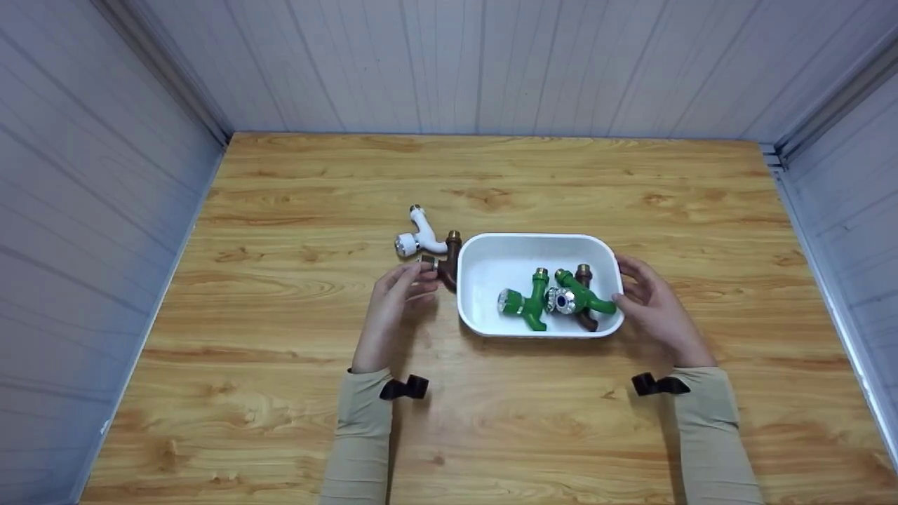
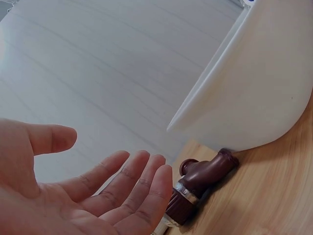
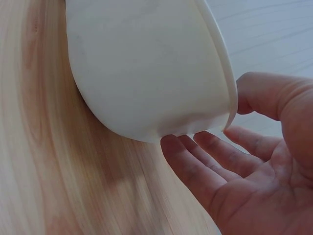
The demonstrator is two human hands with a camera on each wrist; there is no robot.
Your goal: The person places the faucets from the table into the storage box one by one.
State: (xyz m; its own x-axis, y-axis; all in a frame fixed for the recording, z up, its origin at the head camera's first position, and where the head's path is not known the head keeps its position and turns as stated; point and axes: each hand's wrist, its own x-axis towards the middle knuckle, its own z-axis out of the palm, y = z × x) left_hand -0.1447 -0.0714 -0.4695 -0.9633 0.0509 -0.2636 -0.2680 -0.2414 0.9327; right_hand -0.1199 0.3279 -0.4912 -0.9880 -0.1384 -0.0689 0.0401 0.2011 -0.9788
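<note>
A white plastic tub stands on the table, holding two green taps and a brown tap partly under one of them. My right hand grips the tub's right end, thumb at the rim and fingertips against the outer wall. To the left of the tub my left hand is held with its fingers apart and nothing in them. Close by its fingertips lies another brown tap, against or right beside the tub's left wall. Behind that lies a white tap.
The wood-grain table is enclosed by pale panel walls at the back and both sides. Each wrist wears a black camera mount that sticks out inward.
</note>
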